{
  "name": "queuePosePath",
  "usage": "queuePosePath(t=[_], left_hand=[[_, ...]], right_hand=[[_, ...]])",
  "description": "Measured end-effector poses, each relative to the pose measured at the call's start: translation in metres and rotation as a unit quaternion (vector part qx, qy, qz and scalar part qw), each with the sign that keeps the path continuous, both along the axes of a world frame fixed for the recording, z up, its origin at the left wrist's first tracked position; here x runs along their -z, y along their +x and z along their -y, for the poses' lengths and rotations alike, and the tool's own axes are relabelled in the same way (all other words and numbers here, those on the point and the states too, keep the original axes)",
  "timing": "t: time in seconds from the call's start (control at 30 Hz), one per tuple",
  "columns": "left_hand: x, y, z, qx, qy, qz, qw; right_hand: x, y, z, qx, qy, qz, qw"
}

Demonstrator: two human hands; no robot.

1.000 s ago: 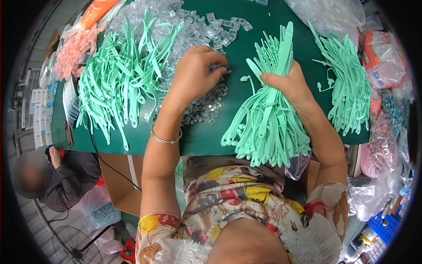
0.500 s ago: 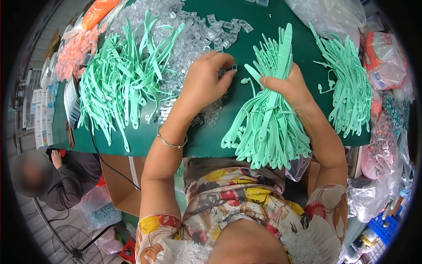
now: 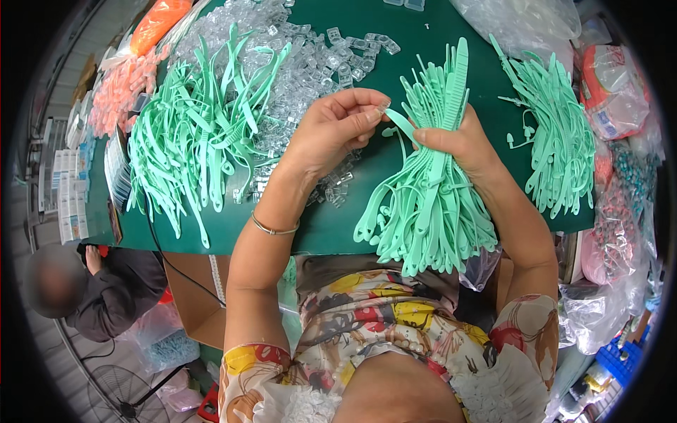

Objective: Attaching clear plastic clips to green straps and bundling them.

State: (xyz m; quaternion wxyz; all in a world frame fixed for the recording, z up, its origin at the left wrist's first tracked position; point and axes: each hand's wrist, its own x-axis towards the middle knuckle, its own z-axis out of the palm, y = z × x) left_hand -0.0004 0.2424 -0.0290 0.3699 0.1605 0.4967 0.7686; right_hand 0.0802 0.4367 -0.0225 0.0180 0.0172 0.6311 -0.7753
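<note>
My right hand (image 3: 458,143) is closed round a thick bundle of mint-green ribbed plastic straps (image 3: 430,204); their tails fan out toward me over the table edge. One strap (image 3: 400,121) sticks out of the bundle to the left. At its tip, my left hand (image 3: 337,130) pinches a small clear plastic clip (image 3: 384,106), thumb against forefinger. Clip and strap tip touch; how far the strap is inside I cannot tell. Beyond and left of my left hand lies a heap of similar clear clips (image 3: 303,67), with a few more under my wrist.
Loose green straps (image 3: 190,134) lie in a pile at the left, and another bunch (image 3: 560,134) lies at the right. Coral-coloured pieces (image 3: 123,92) and clear bags (image 3: 522,25) sit at the far edges of the green table (image 3: 324,236). A co-worker (image 3: 116,285) is at the lower left.
My left hand has brought the clear clip from beside the heap to the tip of the protruding strap. The right hand still grips the bundle in about the same place.
</note>
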Motion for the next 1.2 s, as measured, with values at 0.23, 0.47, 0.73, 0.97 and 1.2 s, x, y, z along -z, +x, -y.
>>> queuePosePath(t=[0.23, 0.47, 0.73, 0.97, 1.2], left_hand=[[0.003, 0.008, -0.005, 0.005, -0.024, -0.051, 0.998], [-0.013, 0.004, -0.007, -0.021, -0.063, -0.005, 0.998], [-0.006, 0.003, 0.000, 0.002, -0.190, -0.130, 0.973], [-0.006, 0.023, -0.014, -0.063, -0.291, -0.390, 0.872], [-0.011, 0.021, -0.014, -0.001, -0.224, -0.201, 0.954]], right_hand=[[0.005, 0.000, 0.000, -0.005, -0.003, 0.017, 1.000], [-0.002, -0.005, -0.001, 0.003, 0.028, 0.024, 0.999], [0.001, -0.001, 0.005, 0.022, 0.089, 0.014, 0.996], [0.006, 0.002, 0.008, 0.007, 0.114, -0.027, 0.993], [0.008, 0.000, 0.007, 0.000, 0.118, -0.050, 0.992]])
